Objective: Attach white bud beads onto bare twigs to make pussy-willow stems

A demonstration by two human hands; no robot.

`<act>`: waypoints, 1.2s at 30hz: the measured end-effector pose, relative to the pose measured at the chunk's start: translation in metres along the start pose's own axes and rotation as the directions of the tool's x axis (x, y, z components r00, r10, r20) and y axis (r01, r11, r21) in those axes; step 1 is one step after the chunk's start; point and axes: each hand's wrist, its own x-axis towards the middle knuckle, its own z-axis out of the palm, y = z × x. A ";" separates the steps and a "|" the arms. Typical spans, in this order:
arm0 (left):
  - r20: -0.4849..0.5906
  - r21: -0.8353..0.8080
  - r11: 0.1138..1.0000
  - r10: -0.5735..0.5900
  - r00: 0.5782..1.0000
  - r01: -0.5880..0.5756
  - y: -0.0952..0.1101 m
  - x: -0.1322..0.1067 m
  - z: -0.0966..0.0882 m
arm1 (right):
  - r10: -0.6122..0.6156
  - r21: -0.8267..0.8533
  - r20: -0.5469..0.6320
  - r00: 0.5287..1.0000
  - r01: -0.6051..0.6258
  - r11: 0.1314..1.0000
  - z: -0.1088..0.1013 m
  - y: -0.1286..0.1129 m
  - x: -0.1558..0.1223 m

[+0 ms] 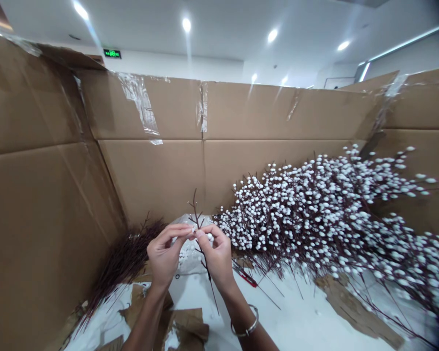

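A: Where does the twig stand?

B: The dark brown artificial twig (196,218) is between the two hands, its forked tip above the fingertips and its thin stem slanting down between the forearms, nearer the right one.

A: And the grip?

B: The left hand (165,253) has thumb and fingertips drawn into a pinch, apparently on a white bud (193,228) against the twig; the fingers hide the exact contact. The right hand (218,253) seems to pinch the stem between thumb and forefinger, with more white showing by its curled fingers.

A: How would such a twig handle?

B: Light, probably, and springy rather than rigid. The main stem looks the firmest place to hold, close below the fork being handled; the fine side shoots could bend or snap if squeezed. The little bud is likely light too, and easily dropped from a loose pinch.

A: What lies about?

B: A plastic bag (185,220) with loose white pieces sits just beyond the hands. A bundle of bare stems (126,261) leans left of the left hand, and a heap of white-budded branches (307,209) spreads right of the right hand, with a red-handled tool (247,276) nearer its wrist.
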 end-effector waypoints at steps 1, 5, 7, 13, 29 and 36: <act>-0.004 -0.006 1.000 -0.008 1.000 0.008 0.000 0.000 0.001 | -0.002 -0.003 0.000 1.000 0.002 1.000 0.000 0.000 0.000; -0.015 -0.031 0.999 -0.034 0.999 0.033 -0.002 -0.001 0.002 | -0.007 -0.008 -0.002 1.000 0.007 1.000 -0.001 0.000 0.000; -0.015 -0.042 0.998 -0.045 0.999 0.044 -0.002 0.000 0.003 | -0.011 -0.006 -0.001 1.000 0.011 1.000 -0.001 0.000 0.000; -0.028 -0.066 0.996 -0.068 0.997 0.066 -0.002 0.000 0.004 | -0.017 -0.011 -0.001 1.000 0.017 1.000 -0.001 0.001 0.000; -0.006 -0.035 0.996 -0.085 0.996 0.085 -0.002 0.002 0.003 | -0.029 -0.031 0.006 1.000 0.029 0.999 0.001 0.006 0.000; 0.003 -0.034 0.997 -0.068 0.998 0.068 -0.005 0.002 0.003 | 0.044 -0.024 0.020 0.999 -0.044 0.999 0.000 0.005 0.005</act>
